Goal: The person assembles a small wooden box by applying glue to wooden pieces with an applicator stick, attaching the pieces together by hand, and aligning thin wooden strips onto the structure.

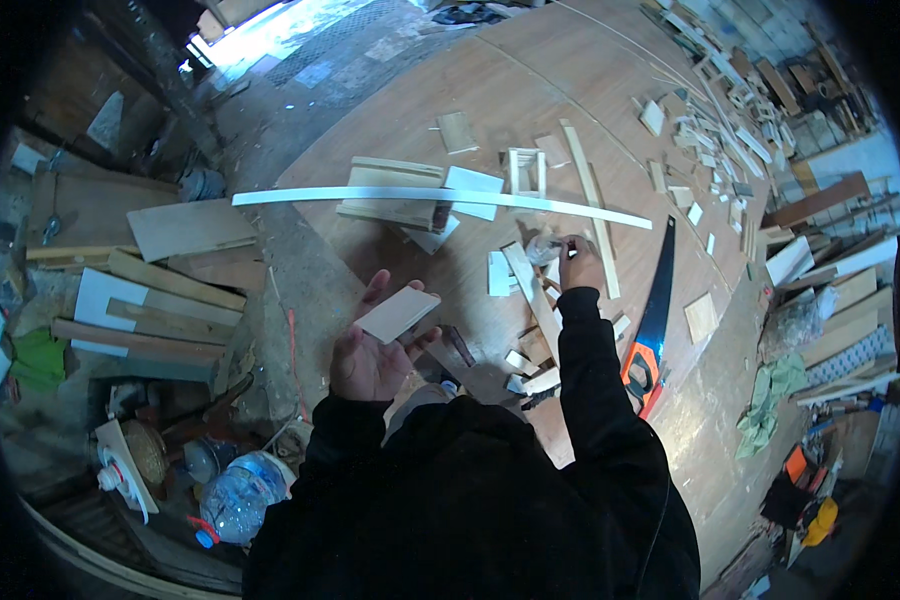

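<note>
My left hand [362, 368] is closed around a small pale rectangular board [398, 315], its thumb and fingers at the board's edges. Further right, my right hand [581, 268] has its fingertips drawn together beside a small see-through plastic bag or pot [542, 249]; whatever they pinch is too small to make out. Just beyond both hands, a long white strip [400, 195] lies across the wood pieces. A small wooden frame [526, 173] stands past the bag. A narrow wooden batten [532, 295] lies between my hands.
A handsaw [654, 310] with an orange handle lies right of my right arm on the large plywood sheet [420, 130]. Offcuts [705, 140] are heaped at the far right. At the lower left are stacked boards [185, 235] and a large clear plastic bottle [242, 497].
</note>
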`<state>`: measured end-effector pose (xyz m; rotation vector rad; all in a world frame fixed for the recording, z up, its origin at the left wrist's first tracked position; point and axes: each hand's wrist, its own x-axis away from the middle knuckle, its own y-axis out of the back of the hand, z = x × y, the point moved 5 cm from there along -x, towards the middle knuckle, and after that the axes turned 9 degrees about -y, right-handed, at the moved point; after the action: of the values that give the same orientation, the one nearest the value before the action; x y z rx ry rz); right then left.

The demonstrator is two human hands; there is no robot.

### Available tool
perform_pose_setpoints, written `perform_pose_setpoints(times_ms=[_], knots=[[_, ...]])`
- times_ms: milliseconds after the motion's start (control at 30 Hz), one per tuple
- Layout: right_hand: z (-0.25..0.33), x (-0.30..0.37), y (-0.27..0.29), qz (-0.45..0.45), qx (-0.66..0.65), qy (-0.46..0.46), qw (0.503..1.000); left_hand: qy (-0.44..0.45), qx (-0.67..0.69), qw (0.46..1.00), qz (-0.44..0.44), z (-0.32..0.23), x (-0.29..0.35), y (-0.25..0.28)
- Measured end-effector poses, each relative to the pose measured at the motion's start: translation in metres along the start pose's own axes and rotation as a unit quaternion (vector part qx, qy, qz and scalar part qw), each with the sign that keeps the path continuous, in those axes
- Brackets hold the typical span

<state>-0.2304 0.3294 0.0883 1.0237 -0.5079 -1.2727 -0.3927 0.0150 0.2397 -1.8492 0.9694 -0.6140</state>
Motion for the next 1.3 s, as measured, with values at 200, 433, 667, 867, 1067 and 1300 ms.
perform_pose_setpoints(times_ms=[200,433,667,867,1067,1300], knots=[[0.022,-0.007,0.066,-0.038,-0.032,-0.036,0.998,0.003,-0.003,1.0,0.006,-0.001,-0.001,-0.004],[-0.021,0.065,0.15,0.166,-0.619,-0.281,0.715,-0.007,-0.03,0.998,0.048,0.008,0.002,-0.013],[0.06,0.161,0.231,0.263,-0.745,-0.251,0.56,0.044,0.014,0.99,0.133,0.04,-0.01,-0.073],[0.088,0.188,0.277,0.214,-0.78,-0.172,0.562,0.016,0.01,0.969,0.246,0.067,-0.003,-0.156],[0.095,0.195,0.325,0.089,-0.681,-0.113,0.718,-0.004,0.031,0.954,0.299,0.094,0.008,-0.197],[0.091,0.199,0.359,-0.071,-0.575,-0.026,0.815,0.071,0.093,0.935,0.334,0.125,0.018,-0.229]])
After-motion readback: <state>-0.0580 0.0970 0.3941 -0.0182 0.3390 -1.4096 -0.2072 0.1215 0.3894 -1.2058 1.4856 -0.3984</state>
